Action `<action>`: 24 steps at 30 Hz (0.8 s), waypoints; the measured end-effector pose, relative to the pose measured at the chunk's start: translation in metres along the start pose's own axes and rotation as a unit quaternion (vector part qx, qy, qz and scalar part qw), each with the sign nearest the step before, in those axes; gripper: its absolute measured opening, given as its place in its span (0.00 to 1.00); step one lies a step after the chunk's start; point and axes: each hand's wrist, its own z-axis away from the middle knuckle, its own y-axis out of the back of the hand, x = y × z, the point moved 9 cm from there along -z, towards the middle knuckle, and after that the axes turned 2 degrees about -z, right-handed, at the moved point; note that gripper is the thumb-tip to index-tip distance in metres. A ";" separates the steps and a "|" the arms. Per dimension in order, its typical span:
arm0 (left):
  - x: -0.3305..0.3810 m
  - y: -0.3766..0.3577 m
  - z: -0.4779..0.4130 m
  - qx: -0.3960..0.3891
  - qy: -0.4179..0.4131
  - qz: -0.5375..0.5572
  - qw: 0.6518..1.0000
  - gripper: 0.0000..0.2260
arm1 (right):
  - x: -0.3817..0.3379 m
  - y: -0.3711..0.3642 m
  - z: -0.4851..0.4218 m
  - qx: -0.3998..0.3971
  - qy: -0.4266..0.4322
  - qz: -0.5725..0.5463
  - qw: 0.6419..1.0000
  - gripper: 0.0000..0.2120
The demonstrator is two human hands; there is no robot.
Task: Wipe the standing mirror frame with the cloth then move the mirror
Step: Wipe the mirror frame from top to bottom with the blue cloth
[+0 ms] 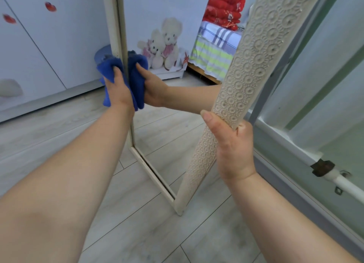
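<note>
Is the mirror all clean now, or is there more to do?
Not yet. Which parts are wiped doesn't show. Now the left hand holds the blue cloth on the left edge of the mirror frame, and the right hand grips its patterned right edge. Moving the mirror is left; it stands on the floor.

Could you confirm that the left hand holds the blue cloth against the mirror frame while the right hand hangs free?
Not quite: the head view shows the right hand gripping the embossed side of the mirror frame, not hanging free. The left hand does hold the blue cloth against the frame.
</note>
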 end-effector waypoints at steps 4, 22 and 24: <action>-0.047 0.024 -0.010 -0.011 0.060 -0.089 0.994 0.27 | 0.000 -0.001 0.000 -0.005 0.012 0.005 1.000 0.16; -0.155 0.053 0.030 0.143 0.254 0.036 0.956 0.23 | 0.000 -0.002 0.000 -0.023 0.023 0.018 0.999 0.22; -0.123 0.045 0.016 0.143 0.152 0.035 0.977 0.22 | -0.003 -0.003 -0.001 -0.019 0.023 0.006 1.000 0.20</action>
